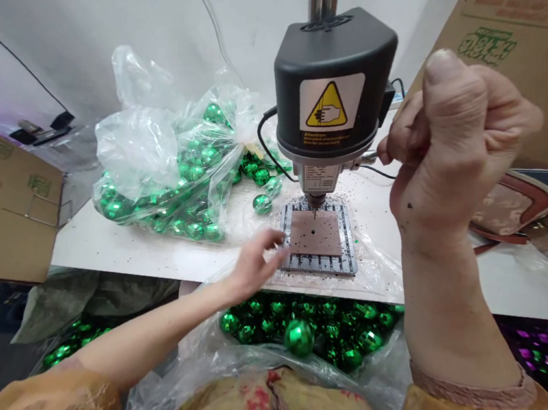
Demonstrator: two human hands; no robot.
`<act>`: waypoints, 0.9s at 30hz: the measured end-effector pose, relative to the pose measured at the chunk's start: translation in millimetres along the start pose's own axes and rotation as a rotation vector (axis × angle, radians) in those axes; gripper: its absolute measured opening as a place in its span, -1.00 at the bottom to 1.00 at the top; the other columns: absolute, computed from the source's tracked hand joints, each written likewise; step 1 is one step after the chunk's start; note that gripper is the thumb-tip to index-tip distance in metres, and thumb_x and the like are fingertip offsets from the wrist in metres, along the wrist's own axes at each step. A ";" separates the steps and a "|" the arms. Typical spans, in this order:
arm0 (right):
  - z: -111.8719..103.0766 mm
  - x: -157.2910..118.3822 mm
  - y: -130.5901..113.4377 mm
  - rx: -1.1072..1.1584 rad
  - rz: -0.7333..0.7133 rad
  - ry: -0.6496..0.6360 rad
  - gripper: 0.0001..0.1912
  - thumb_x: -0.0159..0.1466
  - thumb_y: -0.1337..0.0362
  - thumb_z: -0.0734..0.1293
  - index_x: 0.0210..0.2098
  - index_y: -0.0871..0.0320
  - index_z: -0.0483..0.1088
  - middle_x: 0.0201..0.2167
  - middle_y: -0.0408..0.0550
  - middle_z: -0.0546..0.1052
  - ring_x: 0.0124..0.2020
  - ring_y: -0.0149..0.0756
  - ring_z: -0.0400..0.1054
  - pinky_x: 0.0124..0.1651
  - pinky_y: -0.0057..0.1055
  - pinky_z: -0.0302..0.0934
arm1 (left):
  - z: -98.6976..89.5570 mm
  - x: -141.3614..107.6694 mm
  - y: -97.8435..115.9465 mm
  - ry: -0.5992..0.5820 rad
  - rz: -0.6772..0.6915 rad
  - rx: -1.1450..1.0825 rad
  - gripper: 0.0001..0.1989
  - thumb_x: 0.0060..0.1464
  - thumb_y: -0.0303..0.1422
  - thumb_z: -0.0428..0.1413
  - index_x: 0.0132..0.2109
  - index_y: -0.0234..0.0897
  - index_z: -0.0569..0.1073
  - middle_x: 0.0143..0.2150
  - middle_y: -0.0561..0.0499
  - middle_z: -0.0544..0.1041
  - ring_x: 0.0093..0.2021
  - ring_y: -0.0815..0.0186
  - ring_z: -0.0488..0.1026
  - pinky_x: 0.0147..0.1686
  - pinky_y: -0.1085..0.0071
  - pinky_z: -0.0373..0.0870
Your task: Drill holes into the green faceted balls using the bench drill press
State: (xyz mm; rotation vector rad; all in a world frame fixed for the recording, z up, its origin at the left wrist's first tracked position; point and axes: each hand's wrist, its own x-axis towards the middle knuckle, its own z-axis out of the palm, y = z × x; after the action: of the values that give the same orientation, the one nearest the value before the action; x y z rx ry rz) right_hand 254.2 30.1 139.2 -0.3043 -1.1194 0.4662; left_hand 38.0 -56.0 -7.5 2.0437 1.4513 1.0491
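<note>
A small bench drill press [334, 74] with a black motor housing stands in front of me. My right hand [459, 120] is raised at its right side, fingers curled round its feed lever [369, 157], most of which the hand hides. Below the chuck [316, 200], a thin drill bit points down at a brown square board [324, 236] with a dark hole. The board lies on the grooved metal base [317, 263]. My left hand [258, 265], holding nothing, has its fingers apart at the base's left edge. One shiny green mirror ball [299, 337] shows just below the table edge, above many others.
A clear plastic bag [137, 151] of green balls lies on the left of the table, with a loose ball [262, 204] beside it. Cardboard boxes [10, 203] flank both sides. A pouch [519, 201] sits at right. Dark shavings dot the white table [112, 250].
</note>
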 end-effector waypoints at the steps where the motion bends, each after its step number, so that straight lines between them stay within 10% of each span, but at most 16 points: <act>1: 0.7 -0.2 0.3 0.005 -0.006 0.009 -0.49 0.23 0.18 0.45 -0.70 0.11 0.14 -0.77 -0.27 0.10 -0.75 -0.51 -0.01 -0.66 -0.37 -0.18 | -7.3 13.5 -11.9 0.156 -0.036 0.038 -0.83 0.30 -0.26 0.09 -0.03 -0.18 0.45 -0.22 -0.04 0.57 -0.24 0.23 0.50 -0.19 0.30 0.44; 4: 2.2 0.3 1.1 0.027 -0.018 0.036 -0.48 0.22 0.20 0.45 -0.70 0.12 0.12 -0.77 -0.31 0.03 -0.76 -0.54 -0.02 -0.68 -0.41 -0.18 | -25.2 63.4 -54.3 0.335 -0.093 0.181 -0.70 0.13 -0.52 0.07 0.00 -0.21 0.47 -0.07 -0.13 0.57 -0.05 0.09 0.49 0.00 0.16 0.40; 10: 0.1 0.9 4.6 0.021 -0.032 0.029 -0.47 0.23 0.18 0.44 -0.70 0.15 0.11 -0.78 -0.31 0.03 -0.77 -0.58 0.00 -0.70 -0.46 -0.16 | -25.5 106.9 -105.2 -0.173 -0.192 -0.053 -0.38 -0.25 -0.56 0.16 0.07 -0.24 0.47 -0.05 -0.05 0.58 -0.22 0.26 0.46 -0.20 0.37 0.40; 19: 2.0 -0.5 2.5 0.043 -0.020 0.043 -0.52 0.25 0.25 0.42 -0.68 0.13 0.13 -0.77 -0.30 0.08 -0.76 -0.56 0.01 -0.70 -0.44 -0.16 | -16.7 90.4 -95.2 -0.182 -0.150 -0.170 -0.45 -0.04 -0.35 0.25 0.15 -0.18 0.42 -0.11 0.02 0.49 -0.37 0.43 0.38 -0.36 0.50 0.32; 27: -1.0 -1.8 1.6 0.022 0.001 0.038 -0.49 0.23 0.20 0.43 -0.70 0.13 0.13 -0.77 -0.32 0.01 -0.75 -0.56 0.01 -0.69 -0.43 -0.16 | -7.7 100.3 -92.2 0.067 -0.264 -0.184 -0.48 0.02 -0.25 0.25 0.13 -0.22 0.40 -0.31 0.07 0.47 -0.38 0.37 0.38 -0.32 0.42 0.37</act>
State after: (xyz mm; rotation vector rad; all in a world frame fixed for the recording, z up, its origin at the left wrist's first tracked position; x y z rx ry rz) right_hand 254.1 30.6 136.6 -0.2936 -1.0765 0.4714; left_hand -7.0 70.0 -34.0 1.6523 1.5452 1.1035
